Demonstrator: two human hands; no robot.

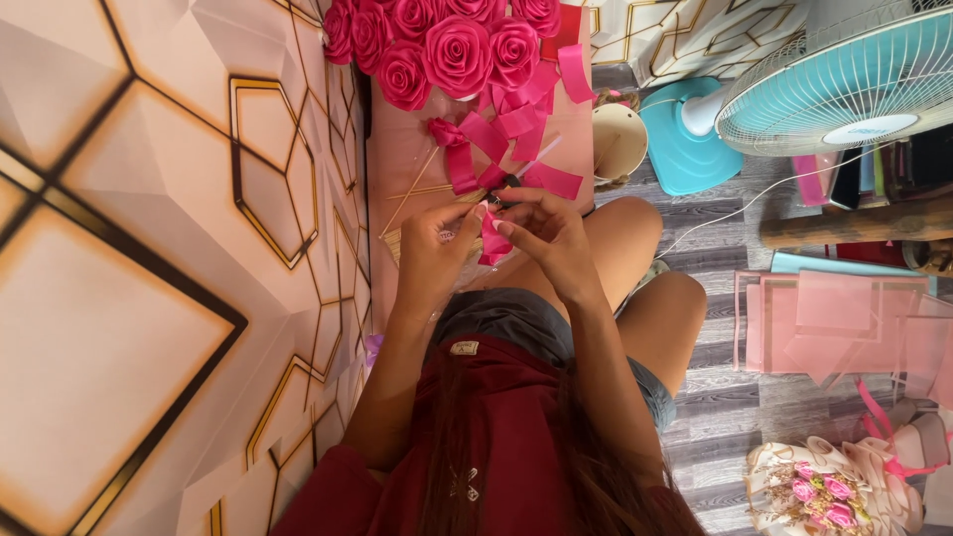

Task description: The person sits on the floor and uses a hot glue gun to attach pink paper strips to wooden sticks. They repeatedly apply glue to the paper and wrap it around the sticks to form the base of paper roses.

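At frame centre, the left hand [437, 243] and right hand [541, 230] together pinched a pink ribbon [493, 241] above the lap. Cut strips [516, 124] lay just above; finished roses [447, 40] were clustered at top centre.

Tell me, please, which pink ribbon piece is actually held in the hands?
The folded piece pinched between both hands; the other cut pieces lie loose beside the finished roses.

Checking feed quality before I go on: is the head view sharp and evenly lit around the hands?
Head view: even daylight, no glare; left hand and right hand on the pink ribbon fairly sharp; wide-angle bending at the edges warps the fan; hair at the bottom is soft.
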